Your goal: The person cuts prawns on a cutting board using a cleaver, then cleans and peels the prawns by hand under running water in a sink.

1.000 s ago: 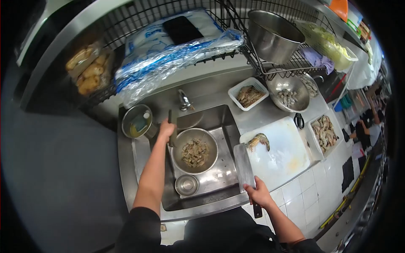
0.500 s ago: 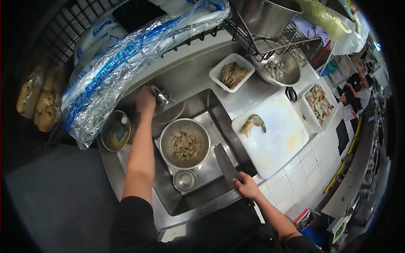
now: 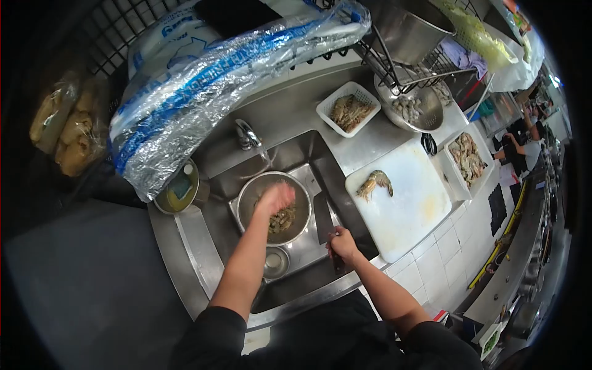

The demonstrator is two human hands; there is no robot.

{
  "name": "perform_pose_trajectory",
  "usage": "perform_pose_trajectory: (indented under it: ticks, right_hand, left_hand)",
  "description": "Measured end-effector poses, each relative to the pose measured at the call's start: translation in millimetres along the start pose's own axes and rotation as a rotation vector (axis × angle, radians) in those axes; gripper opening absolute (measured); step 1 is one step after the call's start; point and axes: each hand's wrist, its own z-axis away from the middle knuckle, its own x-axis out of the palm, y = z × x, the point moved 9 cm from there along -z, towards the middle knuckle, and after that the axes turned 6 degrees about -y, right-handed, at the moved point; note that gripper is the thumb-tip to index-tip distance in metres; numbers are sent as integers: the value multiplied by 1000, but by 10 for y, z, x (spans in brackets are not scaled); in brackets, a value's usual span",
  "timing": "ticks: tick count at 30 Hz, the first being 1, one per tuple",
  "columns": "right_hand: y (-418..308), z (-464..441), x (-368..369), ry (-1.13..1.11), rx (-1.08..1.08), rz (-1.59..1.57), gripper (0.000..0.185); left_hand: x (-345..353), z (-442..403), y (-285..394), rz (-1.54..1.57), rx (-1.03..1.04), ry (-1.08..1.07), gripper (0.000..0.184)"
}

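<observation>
Seemingly, left hand inside steel bowl

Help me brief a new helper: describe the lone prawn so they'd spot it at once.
Find the steel sink, then the white cutting board to its right. The curled prawn lies near the board's upper left corner. Unlike the heaped prawns in the white tub further right, it lies by itself.

Head view, wide-angle: sides curved, corners black. Lighting: moderate, cool; source out of view. Glare: white highlights on the crinkled plastic wrap, at eleven o'clock; pale sheen on the cutting board, at three o'clock. Shadow: deep at nine o'clock. Blur: left hand, apparently smeared. Far right: small, indistinct.
</observation>
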Motion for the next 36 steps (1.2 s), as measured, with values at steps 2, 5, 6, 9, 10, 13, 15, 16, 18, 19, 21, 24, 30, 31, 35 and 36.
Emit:
perform_pose_trajectory:
  ticks: [2,5,6,9,10,13,15,16,18,19,21,24,30,31,35,36]
  right_hand:
    - [32,-147,-3,13,-20,32,25]
    - [-128,-287,122,34,-14,81,21]
    - [-118,-440,210,-19,-21,1,24]
    - [-397,-608,554,-143,-21,-260,20]
    - [-487,-643,699,-203,0,-442,15]
    - [-684,-863,981,-246,26,-657,15]
    - [-788,-983,1128,-292,34,-802,19]
    - [-835,-961,1137,-295,33,-798,19]
    - [-895,-893,1164,-301,62,-704,23]
    - [-918,-839,1166,-304,61,-700,23]
    - [-1052,-754,1113,-304,-133,63,19]
    - [-1247,-716,1201,-61,-559,1149,22]
    - [-1399,-63,1053,-9,-410,1430,33]
    - [-1358,37,988,-20,-401,1441,32]
    - [-1045,322,512,-97,-354,1099,34]
    - [-906,407,381,-174,-326,772,35]
  left_hand:
    - [236,106,19,158,77,91,32]
    - [419,47,309,443,246,108,30]
    - [463,38,509,558,351,28,29]
    - [499,102,784,439,526,224,22]
    - [616,169,816,436,533,226,22]
    - [711,328,886,242,506,324,25]
    - [411,473,956,250,563,411,25]
    - [279,623,998,256,616,500,25]
    - [159,832,1065,263,669,555,21]
    - [150,911,1109,218,674,532,20]
    - [151,976,1119,116,644,538,16]
    - [102,990,1193,-123,643,646,11]
    - [519,648,1567,-632,351,470,22]
    - [275,296,1518,-454,312,397,33]
    - [218,-120,2054,-120,225,191,43]
    - [302,-40,1964,94,12,271,45]
